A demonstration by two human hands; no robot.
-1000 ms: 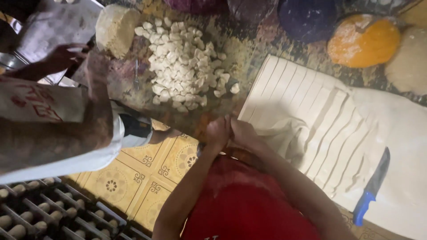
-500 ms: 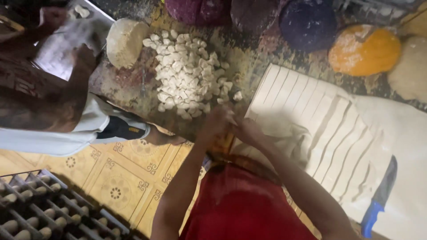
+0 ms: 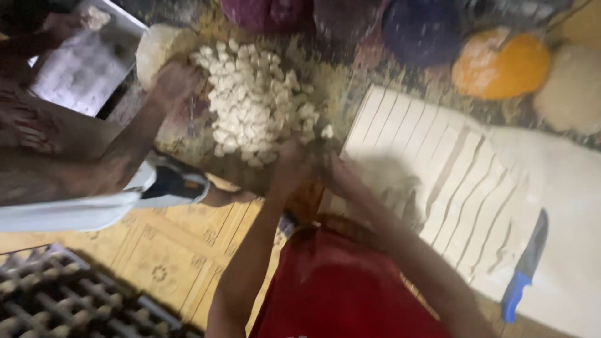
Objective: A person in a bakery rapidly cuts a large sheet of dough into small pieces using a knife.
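My left hand (image 3: 289,168) and my right hand (image 3: 333,169) are pressed close together at the near edge of a heap of small white dough pieces (image 3: 253,103). Motion blur hides whether either hand holds anything. To the right of my hands lies a flat pale dough sheet cut into long strips (image 3: 457,156). A blurred pale strip trails by my right forearm. My red shirt fills the bottom of the view.
A co-worker's hand (image 3: 175,81) touches a dough ball (image 3: 153,47) left of the heap. A blue-handled knife (image 3: 527,266) lies on the sheet. Purple bowl (image 3: 419,31), orange bowl (image 3: 501,62) and a pale mound (image 3: 573,87) sit behind. A black rack (image 3: 62,300) is lower left.
My joined hands have moved up from the strip sheet's near edge to the rim of the dough-piece heap. The co-worker's arm has reached in toward the dough ball.
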